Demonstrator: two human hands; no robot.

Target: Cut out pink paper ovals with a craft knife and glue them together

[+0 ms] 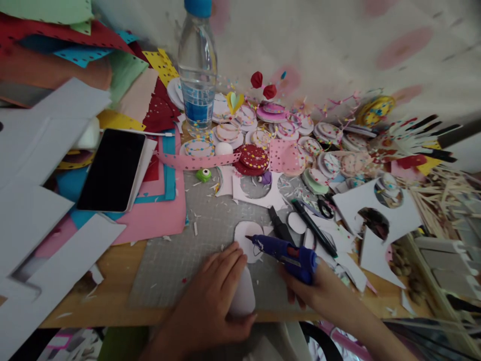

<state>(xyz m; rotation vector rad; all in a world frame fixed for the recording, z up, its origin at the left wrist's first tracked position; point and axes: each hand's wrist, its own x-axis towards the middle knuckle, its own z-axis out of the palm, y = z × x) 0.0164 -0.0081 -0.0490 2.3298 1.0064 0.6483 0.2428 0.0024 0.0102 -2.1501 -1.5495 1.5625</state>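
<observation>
My right hand is wrapped round the handle of a blue hot glue gun. The gun's dark nozzle points left, over a white rounded cut-out lying on the grey cutting mat. My left hand grips a white rounded piece nearer the table edge, fingers over its left side and thumb at its near end. Its fingertips touch the lower edge of the cut-out. Whether the two white shapes are joined cannot be seen. Just beyond the gun lie a black utility knife and a dark green pen.
A water bottle stands behind the mat, beside several decorated round paper pieces. On the left, a phone rests on coloured sheets near white boards. Cut-out white board, scissors and wooden sticks lie right.
</observation>
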